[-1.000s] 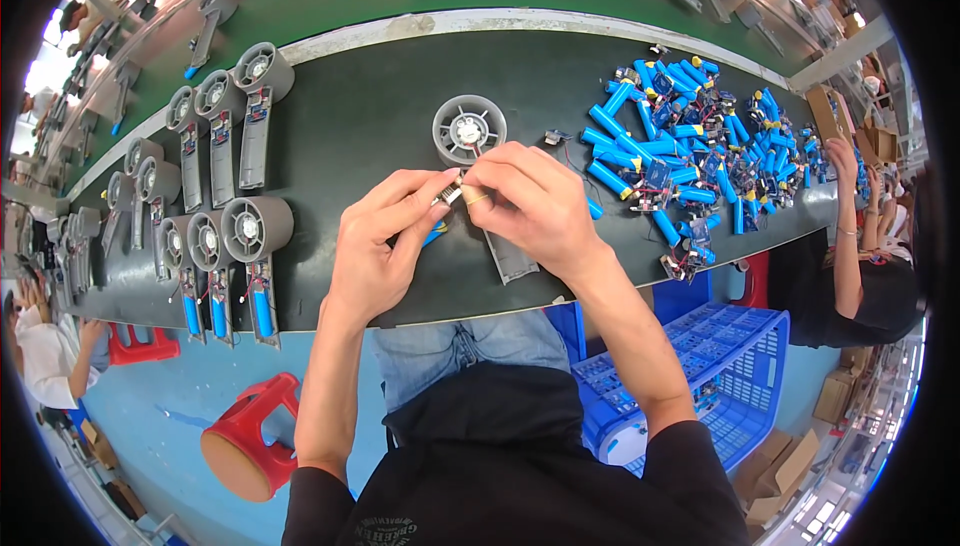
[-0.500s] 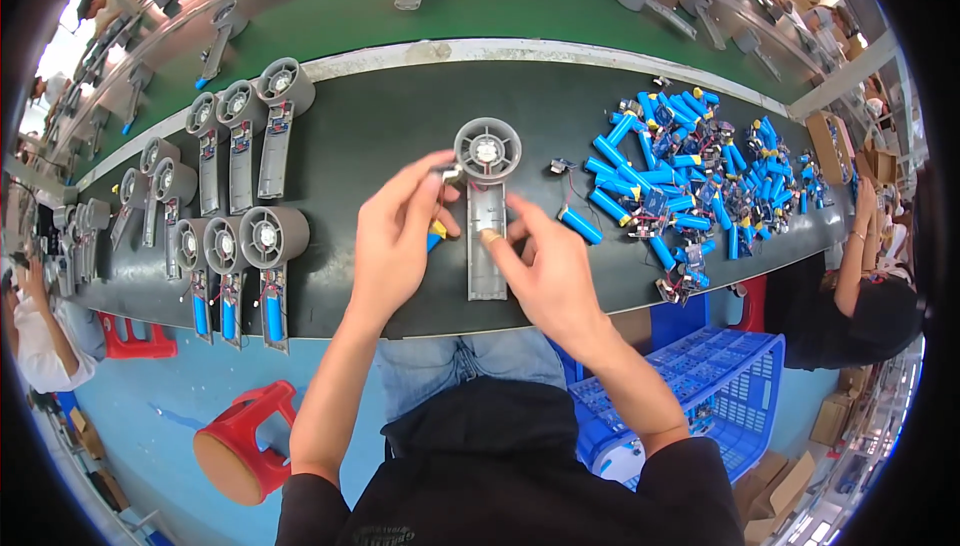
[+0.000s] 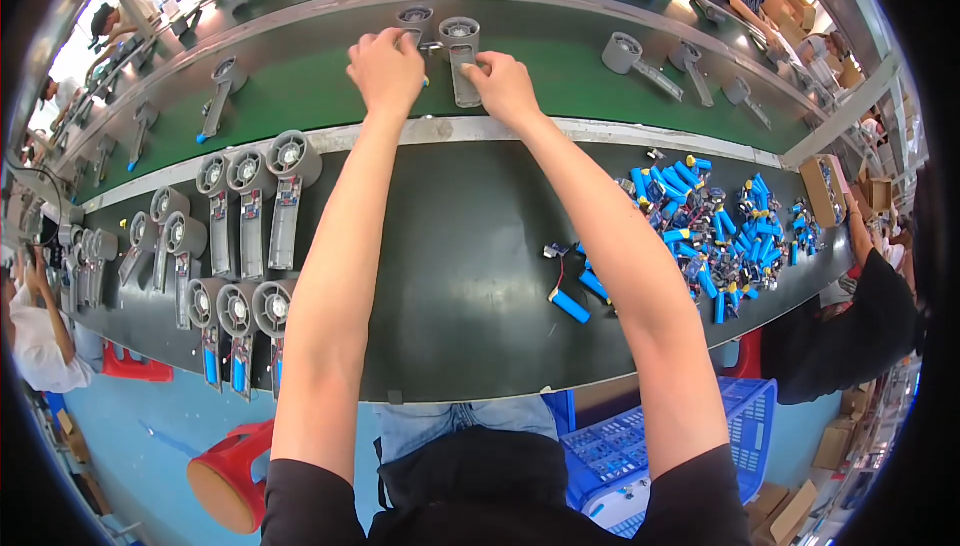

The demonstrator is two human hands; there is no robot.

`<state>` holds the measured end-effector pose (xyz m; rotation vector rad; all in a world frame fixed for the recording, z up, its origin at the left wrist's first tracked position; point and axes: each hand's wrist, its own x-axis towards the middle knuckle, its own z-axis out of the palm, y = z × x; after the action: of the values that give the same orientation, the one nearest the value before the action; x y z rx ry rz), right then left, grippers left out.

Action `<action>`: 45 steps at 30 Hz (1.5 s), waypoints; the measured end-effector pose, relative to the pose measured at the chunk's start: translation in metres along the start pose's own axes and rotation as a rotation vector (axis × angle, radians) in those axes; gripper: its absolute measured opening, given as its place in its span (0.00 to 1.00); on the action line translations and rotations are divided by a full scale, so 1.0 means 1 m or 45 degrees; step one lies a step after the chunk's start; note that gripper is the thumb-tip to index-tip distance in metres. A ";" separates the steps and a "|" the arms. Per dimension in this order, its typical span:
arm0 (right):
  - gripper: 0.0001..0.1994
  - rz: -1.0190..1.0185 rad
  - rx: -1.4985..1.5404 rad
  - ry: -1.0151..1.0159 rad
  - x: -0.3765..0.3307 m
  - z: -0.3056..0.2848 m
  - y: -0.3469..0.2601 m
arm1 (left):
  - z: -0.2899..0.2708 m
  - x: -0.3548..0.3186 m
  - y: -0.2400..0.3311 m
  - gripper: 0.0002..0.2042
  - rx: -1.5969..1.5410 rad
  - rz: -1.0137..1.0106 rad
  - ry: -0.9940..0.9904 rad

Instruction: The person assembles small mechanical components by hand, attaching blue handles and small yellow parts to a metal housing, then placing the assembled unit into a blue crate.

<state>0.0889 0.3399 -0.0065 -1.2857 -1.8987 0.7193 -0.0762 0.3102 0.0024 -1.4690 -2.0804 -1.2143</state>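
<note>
My right hand [image 3: 508, 88] is closed on the trough-like handle of a grey fan housing [image 3: 460, 34] over the green belt, thumb on the handle. My left hand [image 3: 388, 71] is beside it with curled fingers, a small silvery part at the fingertips. A bit of blue and yellow shows below them, from a wired blue battery mostly hidden by the hand. Just beyond the left fingers is another grey fan housing [image 3: 415, 16], its lower part covered. Whether the held housing touches the belt, I cannot tell.
Several grey fan housings [image 3: 247, 172] stand left on the dark bench [image 3: 460, 276], some with blue batteries. A heap of wired blue batteries [image 3: 720, 226] lies right. More housings [image 3: 625, 51] lie on the green belt [image 3: 320, 96]. A blue crate [image 3: 740, 436] and red stool [image 3: 235, 476] are below.
Both hands have moved away from me, from above the dark bench to over the green belt, carrying the fan housing along. The view has tilted toward the belt.
</note>
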 end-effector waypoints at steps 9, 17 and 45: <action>0.19 -0.142 -0.391 -0.454 -0.055 -0.109 -0.035 | -0.021 0.014 -0.033 0.14 -0.266 -0.487 -0.261; 0.17 -0.286 -0.584 -0.518 -0.195 -0.144 -0.041 | -0.173 -0.110 0.036 0.12 -0.367 -0.300 -0.362; 0.11 -0.182 0.398 -0.196 -0.258 -0.072 -0.065 | -0.240 -0.187 0.042 0.06 -0.639 0.125 -0.719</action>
<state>0.1746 0.0798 0.0201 -0.9139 -1.8845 1.0171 -0.0098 0.0120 0.0376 -2.3412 -2.0702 -1.4834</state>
